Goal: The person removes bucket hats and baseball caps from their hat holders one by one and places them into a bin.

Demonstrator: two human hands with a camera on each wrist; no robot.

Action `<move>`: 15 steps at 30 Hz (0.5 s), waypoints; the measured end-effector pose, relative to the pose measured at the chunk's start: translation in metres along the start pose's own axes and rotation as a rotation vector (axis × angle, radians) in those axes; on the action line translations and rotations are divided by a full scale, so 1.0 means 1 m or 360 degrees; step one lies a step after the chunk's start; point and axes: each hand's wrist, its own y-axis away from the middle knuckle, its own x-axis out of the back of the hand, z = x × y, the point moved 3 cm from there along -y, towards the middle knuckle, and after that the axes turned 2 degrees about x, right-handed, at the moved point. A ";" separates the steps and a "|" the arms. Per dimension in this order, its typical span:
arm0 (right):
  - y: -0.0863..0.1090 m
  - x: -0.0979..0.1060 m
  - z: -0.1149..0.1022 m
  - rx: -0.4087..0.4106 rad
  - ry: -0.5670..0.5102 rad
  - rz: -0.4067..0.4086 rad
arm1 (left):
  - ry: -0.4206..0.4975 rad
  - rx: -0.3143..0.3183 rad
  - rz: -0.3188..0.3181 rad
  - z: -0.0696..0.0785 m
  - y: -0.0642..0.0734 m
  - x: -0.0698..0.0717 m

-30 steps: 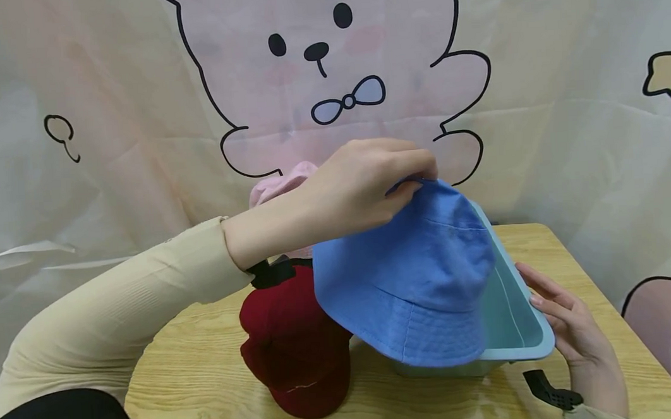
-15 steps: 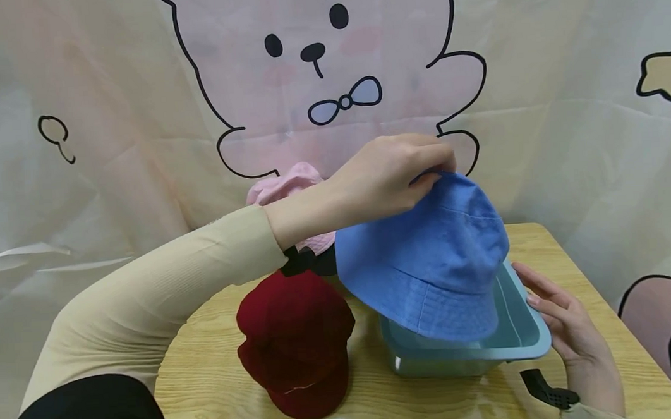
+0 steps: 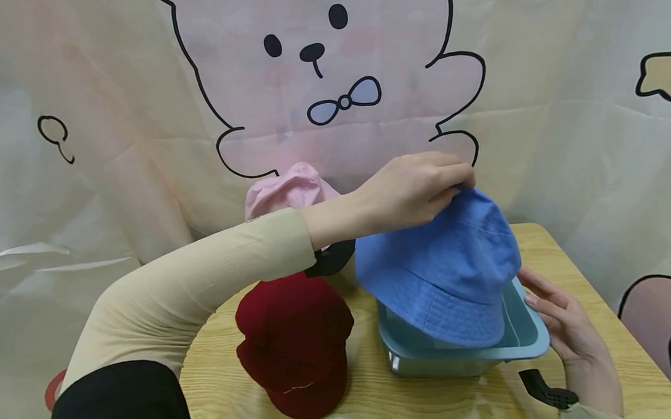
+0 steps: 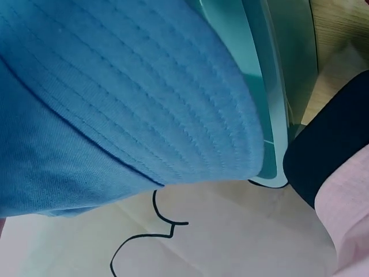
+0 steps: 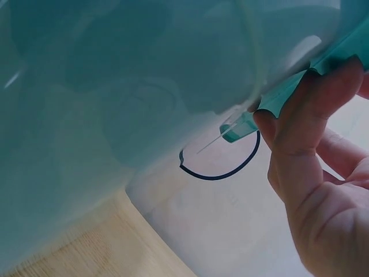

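My left hand point(image 3: 425, 186) pinches the crown of a blue bucket hat point(image 3: 447, 273), which hangs brim down over a teal plastic basin point(image 3: 463, 355). In the left wrist view, the stitched brim of the blue bucket hat point(image 4: 173, 98) overlaps the basin's rim point(image 4: 277, 115); the left fingers are outside that view. On the basin's right side, my right hand point(image 3: 572, 330) grips the rim. The right wrist view shows the right hand point(image 5: 323, 156) with bent fingers at the rim, beside the basin's translucent wall point(image 5: 115, 104).
A dark red cap point(image 3: 297, 344) lies on the wooden table point(image 3: 225, 392) left of the basin. Behind it are a pink hat point(image 3: 289, 190) and a black item point(image 3: 338, 258), both partly covered by the left arm. A cartoon-printed curtain point(image 3: 137, 118) hangs at the back.
My left hand has carried the blue bucket hat rightward, farther over the basin, rising slightly and then lowering. More of the basin's near side and the pink hat shows. The right hand stays at the rim.
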 end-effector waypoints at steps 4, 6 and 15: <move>0.000 0.001 0.000 -0.0009 0.0041 0.0041 | 0.0015 -0.0040 -0.0036 0.000 -0.004 -0.007; 0.000 0.002 0.000 -0.0012 0.0070 0.0043 | 0.0021 -0.0062 -0.0066 -0.001 -0.006 -0.012; -0.001 0.001 -0.001 -0.0033 0.0121 0.0071 | 0.0010 -0.0118 -0.0178 -0.004 -0.017 -0.029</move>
